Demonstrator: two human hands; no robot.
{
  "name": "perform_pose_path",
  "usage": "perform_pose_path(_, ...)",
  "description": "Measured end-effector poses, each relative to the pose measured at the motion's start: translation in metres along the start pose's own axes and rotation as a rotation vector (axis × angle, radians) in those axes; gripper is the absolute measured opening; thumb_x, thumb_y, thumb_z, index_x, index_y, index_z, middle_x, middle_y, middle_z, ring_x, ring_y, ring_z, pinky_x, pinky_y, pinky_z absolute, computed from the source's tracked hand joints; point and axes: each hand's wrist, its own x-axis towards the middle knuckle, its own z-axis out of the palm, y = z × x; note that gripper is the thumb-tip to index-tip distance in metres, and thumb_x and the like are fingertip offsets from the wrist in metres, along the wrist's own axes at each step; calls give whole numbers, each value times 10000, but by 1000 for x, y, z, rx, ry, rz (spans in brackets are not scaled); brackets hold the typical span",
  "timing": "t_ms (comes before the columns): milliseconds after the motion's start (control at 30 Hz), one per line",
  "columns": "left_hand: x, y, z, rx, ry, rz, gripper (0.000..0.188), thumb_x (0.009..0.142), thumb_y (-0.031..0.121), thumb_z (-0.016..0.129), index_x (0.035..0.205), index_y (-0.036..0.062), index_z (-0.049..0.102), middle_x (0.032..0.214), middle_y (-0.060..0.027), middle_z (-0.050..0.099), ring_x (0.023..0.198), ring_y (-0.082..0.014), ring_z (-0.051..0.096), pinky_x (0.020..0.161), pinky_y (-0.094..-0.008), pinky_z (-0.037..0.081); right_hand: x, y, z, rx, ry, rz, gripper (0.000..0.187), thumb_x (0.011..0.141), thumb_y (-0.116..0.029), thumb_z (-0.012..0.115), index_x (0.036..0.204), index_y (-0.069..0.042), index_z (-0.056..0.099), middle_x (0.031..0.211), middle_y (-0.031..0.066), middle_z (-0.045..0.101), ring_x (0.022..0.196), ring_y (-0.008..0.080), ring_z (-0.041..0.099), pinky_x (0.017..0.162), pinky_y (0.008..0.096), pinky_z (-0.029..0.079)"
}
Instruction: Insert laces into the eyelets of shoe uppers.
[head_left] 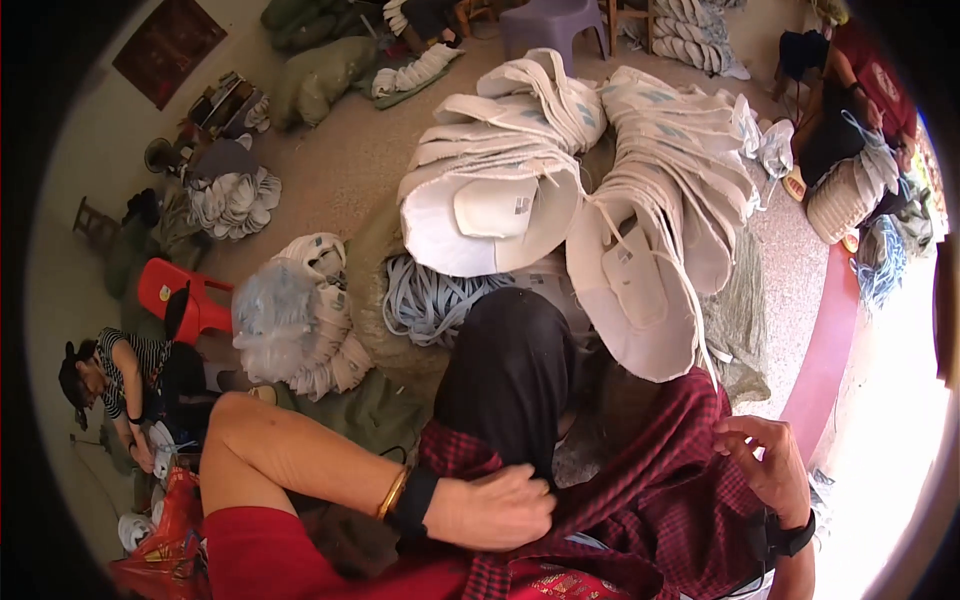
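My left hand (490, 508) is closed, its fingers bent in, over a red-and-black checked cloth (640, 490) on my lap. What it grips, if anything, is hidden. My right hand (770, 460) is raised at the cloth's right edge, fingers loosely bent and apart, with nothing visible in them. Just above it dangles the end of a white lace (672, 265). The lace comes from a stack of white shoe uppers (680, 170) leaning beyond my knees. A second stack of uppers (490, 190) leans to its left.
Pale blue laces (435, 300) lie on a sack beyond my black-clad knee (510, 370). Left are bundled uppers under clear plastic (285, 315), a red stool (185, 295) and a seated person (130, 390). Another person (870, 90) sits far right beside uppers. A purple chair (555, 25) stands behind.
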Motion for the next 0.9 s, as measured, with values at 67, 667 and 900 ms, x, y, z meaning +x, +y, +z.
perform_pose_path(67, -3, -13, 7, 14, 1, 57, 183, 753, 228, 598, 683, 60, 580, 725, -49, 510, 752, -207, 523, 712, -329, 424, 3, 6, -5, 13, -13, 31, 145, 819, 38, 602, 946, 27, 672, 787, 125, 703, 742, 180, 700, 645, 275, 517)
perform_pose_path(667, 31, -38, -73, -301, 515, -117, 645, 755, 410, 753, 1182, -36, 567, 1095, -193, 621, 1074, -385, 578, 942, -436, 454, -13, 19, 3, -100, -152, -106, 565, 794, -104, 699, 1289, 36, 464, 1111, 196, 622, 1007, 336, 618, 844, 397, 506)
perform_pose_path(900, 25, -10, -19, -747, 57, -325, 793, 791, 328, 738, 1381, -45, 363, 959, -243, 643, 798, -368, 639, 754, -393, 519, -59, 47, 22, -189, -402, -156, 458, 791, -121, 677, 1193, 36, 522, 1058, 214, 615, 1004, 383, 591, 876, 433, 470)
